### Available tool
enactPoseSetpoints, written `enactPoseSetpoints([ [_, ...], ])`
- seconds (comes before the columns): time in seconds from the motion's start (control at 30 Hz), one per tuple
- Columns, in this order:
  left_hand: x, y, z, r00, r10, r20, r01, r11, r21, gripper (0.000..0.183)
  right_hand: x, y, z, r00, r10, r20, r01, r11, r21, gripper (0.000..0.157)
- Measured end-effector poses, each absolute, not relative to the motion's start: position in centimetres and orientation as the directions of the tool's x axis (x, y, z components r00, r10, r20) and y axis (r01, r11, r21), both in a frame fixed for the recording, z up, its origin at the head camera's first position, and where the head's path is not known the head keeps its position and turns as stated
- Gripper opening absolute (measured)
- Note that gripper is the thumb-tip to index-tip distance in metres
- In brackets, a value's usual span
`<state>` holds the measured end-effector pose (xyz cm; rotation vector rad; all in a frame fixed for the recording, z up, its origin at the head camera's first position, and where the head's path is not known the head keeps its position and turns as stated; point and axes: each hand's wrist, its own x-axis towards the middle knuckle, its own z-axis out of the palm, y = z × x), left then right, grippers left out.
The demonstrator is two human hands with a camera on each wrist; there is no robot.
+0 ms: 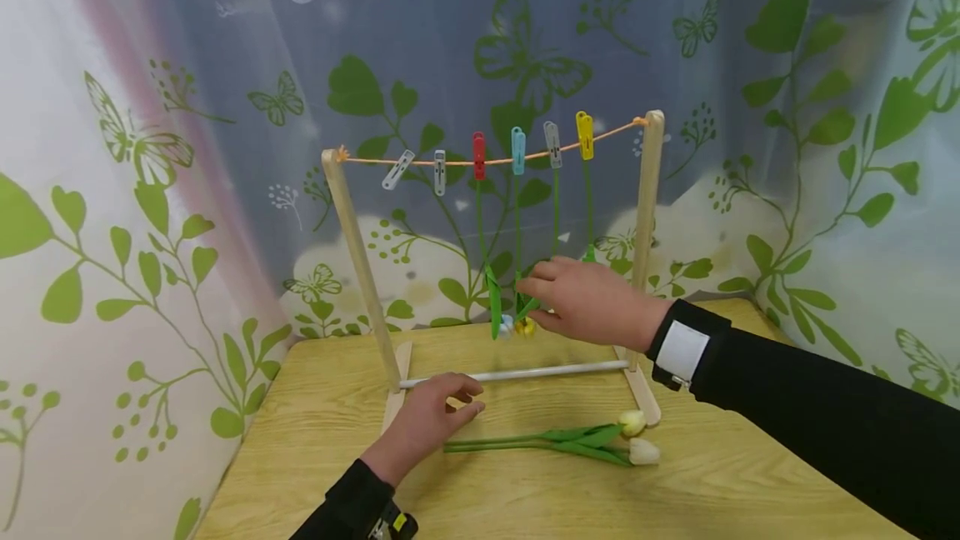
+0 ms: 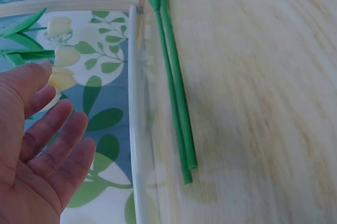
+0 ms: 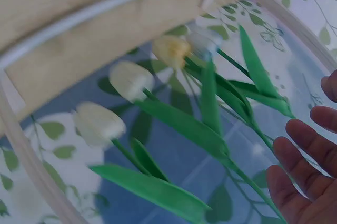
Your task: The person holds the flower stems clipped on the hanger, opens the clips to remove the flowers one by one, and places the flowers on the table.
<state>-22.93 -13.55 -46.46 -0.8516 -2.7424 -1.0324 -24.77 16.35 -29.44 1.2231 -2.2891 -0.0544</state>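
Several artificial tulips hang head-down from clothespins on an orange string; a yellow tulip [image 3: 171, 51] and a pale blue tulip [image 3: 204, 41] are beside white tulips [image 3: 100, 124]. My right hand [image 1: 592, 302] is at the hanging leaves, fingers spread and loosely bent in the right wrist view, gripping nothing; whether it touches a leaf I cannot tell. Two more tulips lie on the table, one pale yellow [image 1: 632, 422] and one white [image 1: 642, 452]. Above their stem ends [image 2: 179, 129] hovers my left hand [image 1: 423, 423], fingers relaxed and holding nothing.
A wooden frame [image 1: 360, 265] carries the string, with a white rod [image 1: 551, 372] low across it. Red [image 1: 479, 155], blue [image 1: 518, 150], yellow [image 1: 585, 137] and clear clothespins [image 1: 440, 172] clip along the string. Behind the wooden table [image 1: 300, 457] hangs a leaf-patterned curtain [image 1: 420, 23].
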Motion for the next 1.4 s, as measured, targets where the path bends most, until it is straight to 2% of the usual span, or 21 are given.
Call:
enactPoseSetpoints([
  [0.33,-22.9,-13.7,-45.9,-0.861,0.441,0.255,0.487,0.565,0.666,0.022,-24.8,15.1,-25.3,-0.383,-0.804,0.455,-0.752,0.557,0.353,0.033],
  [0.57,-23.1,-13.3,-45.6,-0.873,0.412,0.259,0.466,0.551,0.692,0.019,-24.8,14.8,-22.4,-0.39,-0.787,0.478,-0.742,0.576,0.343,0.037],
  [0.77,-23.9,-13.1,-44.6,-0.877,0.367,0.31,0.474,0.559,0.68,0.019,-25.1,14.4,-19.8,-0.377,-0.775,0.508,-0.726,0.587,0.357,0.034],
  [1.1,-24.5,-12.6,-43.6,-0.864,0.364,0.347,0.5,0.551,0.668,0.022,-25.6,13.2,-16.9,-0.427,-0.753,0.501,-0.705,0.624,0.338,0.034],
  [1.4,-25.1,-12.1,-42.4,-0.867,0.322,0.38,0.498,0.55,0.67,0.021,-26.1,12.4,-14.9,-0.429,-0.734,0.527,-0.684,0.645,0.341,0.031],
])
